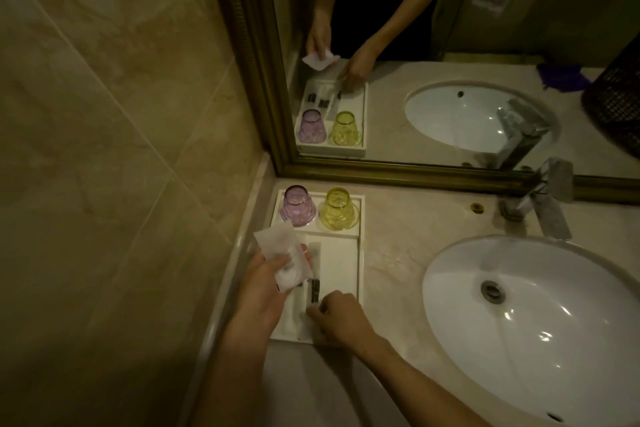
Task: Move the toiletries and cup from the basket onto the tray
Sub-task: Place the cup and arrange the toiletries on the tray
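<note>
The left hand [263, 291] is closed on a small clear packet [284, 260] with something white inside, and holds it up over the left side of the white tray [360, 274]. The right hand [337, 317] is low at the near end of the tray, and its fingers pinch the end of a long thin packet [314, 284] that lies flat in the tray. Another long packet lies just beside it, closer to the left edge of the tray. At the far end of the tray, in a part of their own, two cups stand upside down side by side: a purple cup [297, 205] on the left and a yellow cup [338, 209] on the right. The tray sits in the far left corner of the pale stone worktop [398, 239], close to the tiled wall [104, 114]. A white sink [533, 322] is set into the worktop to the right of the tray, with a shiny tap [543, 201] behind it. A mirror [450, 45] with a gold frame stands along the far edge of the worktop. In the mirror you can see a dark basket [616, 104] at the right, a purple cloth beside it and a white towel hanging up.
</note>
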Demonstrator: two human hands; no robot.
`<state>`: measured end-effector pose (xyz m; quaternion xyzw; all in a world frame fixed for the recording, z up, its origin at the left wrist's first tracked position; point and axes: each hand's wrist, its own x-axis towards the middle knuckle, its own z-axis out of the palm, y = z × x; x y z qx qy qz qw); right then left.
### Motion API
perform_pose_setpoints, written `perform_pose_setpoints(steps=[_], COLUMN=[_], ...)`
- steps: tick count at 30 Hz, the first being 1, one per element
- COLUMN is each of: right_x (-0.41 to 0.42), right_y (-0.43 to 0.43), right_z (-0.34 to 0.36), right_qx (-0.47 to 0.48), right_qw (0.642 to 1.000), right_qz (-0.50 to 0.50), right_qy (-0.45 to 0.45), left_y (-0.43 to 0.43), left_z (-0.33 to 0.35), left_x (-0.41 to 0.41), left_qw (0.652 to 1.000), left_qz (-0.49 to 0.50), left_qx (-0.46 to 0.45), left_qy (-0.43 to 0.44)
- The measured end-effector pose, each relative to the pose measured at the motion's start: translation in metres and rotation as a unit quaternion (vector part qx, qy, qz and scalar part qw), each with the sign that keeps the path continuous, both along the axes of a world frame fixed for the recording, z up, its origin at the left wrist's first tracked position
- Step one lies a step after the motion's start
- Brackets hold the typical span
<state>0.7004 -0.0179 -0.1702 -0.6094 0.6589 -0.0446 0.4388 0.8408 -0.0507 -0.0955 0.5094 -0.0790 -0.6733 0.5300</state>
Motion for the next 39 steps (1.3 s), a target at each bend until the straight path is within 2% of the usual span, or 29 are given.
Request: perform_pose_setpoints(steps=[2, 3, 5, 7, 9, 11, 13, 16, 20, 23, 25, 27, 29, 30, 33, 39], right_x=[-0.009, -0.016, -0.029, -0.041, -0.05, -0.06, -0.07, -0.081, -0.082, -0.074, -0.069, -0.066, -0.062, -0.06, -0.048, -0.031], right_y=[0.0, -0.003, -0.011, -0.021, -0.029, -0.035, -0.041, -0.047, -0.05, -0.042, -0.033, -0.022, -0.013, -0.011, -0.019, -0.036], right_z=[0.017, 0.029, 0.056, 0.078, 0.09, 0.097, 0.102, 0.097, 0.072, 0.037, 0.014, -0.002, -0.005, -0.003, 0.009, 0.026], right_qx=[-0.063, -0.084, -0.08, -0.047, -0.015, 0.032, 0.061, 0.039, -0.001, -0.027, -0.039, -0.078, -0.165, -0.22, -0.321, -0.369], right_qw=[0.996, 0.988, 0.953, 0.917, 0.897, 0.869, 0.852, 0.867, 0.881, 0.922, 0.965, 0.988, 0.978, 0.966, 0.942, 0.919], right_qz=[-0.037, -0.078, -0.186, -0.259, -0.285, -0.296, -0.292, -0.282, -0.315, -0.297, -0.221, -0.13, -0.06, -0.036, 0.026, 0.12], right_qy=[-0.044, -0.098, -0.224, -0.3, -0.338, -0.395, -0.43, -0.408, -0.354, -0.246, -0.138, -0.007, 0.111, 0.13, 0.097, 0.064], left_y=[-0.001, -0.003, -0.005, -0.004, -0.002, -0.001, -0.002, -0.006, -0.006, 0.001, 0.01, 0.023, 0.037, 0.044, 0.062, 0.07], left_z=[-0.002, -0.005, -0.009, -0.008, -0.003, -0.002, -0.006, -0.014, -0.028, -0.055, -0.068, -0.074, -0.078, -0.081, -0.094, -0.101], left_x=[-0.002, -0.004, -0.011, -0.023, -0.037, -0.05, -0.058, -0.061, -0.045, -0.016, -0.002, 0.004, 0.005, 0.004, -0.002, -0.009], left_qw=[0.999, 0.998, 0.994, 0.975, 0.938, 0.876, 0.812, 0.768, 0.703, 0.691, 0.703, 0.709, 0.706, 0.705, 0.696, 0.677], left_qz=[-0.027, -0.031, -0.045, -0.084, -0.14, -0.221, -0.293, -0.335, -0.316, -0.273, -0.228, -0.216, -0.227, -0.225, -0.237, -0.278], left_qx=[-0.006, -0.009, -0.022, -0.045, -0.12, -0.201, -0.228, -0.244, -0.267, -0.201, -0.165, -0.13, -0.084, -0.076, -0.102, -0.128], left_qy=[-0.03, -0.049, -0.101, -0.199, -0.293, -0.378, -0.451, -0.488, -0.579, -0.639, -0.653, -0.659, -0.666, -0.669, -0.67, -0.669])
